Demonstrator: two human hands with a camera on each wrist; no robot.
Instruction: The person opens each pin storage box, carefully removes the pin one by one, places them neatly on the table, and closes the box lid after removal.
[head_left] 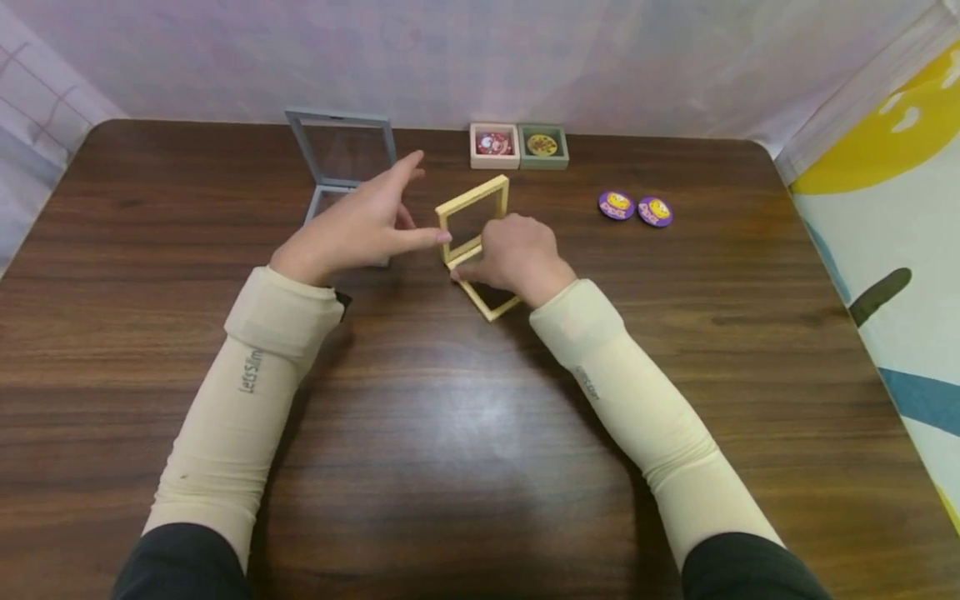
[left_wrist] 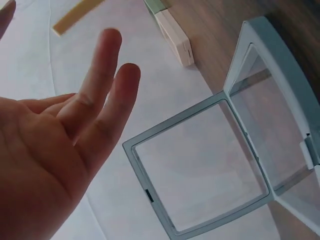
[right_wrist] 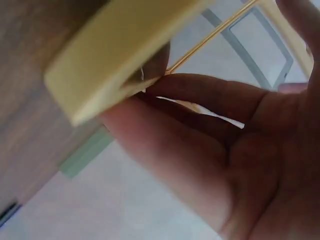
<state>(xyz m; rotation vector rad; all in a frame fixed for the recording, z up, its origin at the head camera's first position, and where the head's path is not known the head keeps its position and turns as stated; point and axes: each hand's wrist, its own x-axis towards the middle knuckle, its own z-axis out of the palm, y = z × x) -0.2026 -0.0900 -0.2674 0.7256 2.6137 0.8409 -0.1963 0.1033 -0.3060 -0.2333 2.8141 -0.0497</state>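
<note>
A yellow hinged display frame [head_left: 472, 196] stands unfolded on the table, one half upright and the other lying down. My right hand [head_left: 520, 254] grips its lower half near the hinge, fingers curled at the yellow edge [right_wrist: 125, 45] in the right wrist view. My left hand [head_left: 360, 221] hovers left of it, fingers stretched out and holding nothing. The left thumb tip reaches the upright half's left side; whether it touches I cannot tell. Behind and below the left hand, a grey hinged frame [left_wrist: 200, 112] with clear film stands open, partly hidden in the head view.
Two small box frames, one pink [head_left: 494, 165] and one green [head_left: 543, 164], stand at the table's back edge with round badges inside. Two purple-and-yellow badges [head_left: 617, 205] lie to the right on the wooden table [head_left: 465, 467]. A pale curtain [head_left: 450, 58] hangs behind.
</note>
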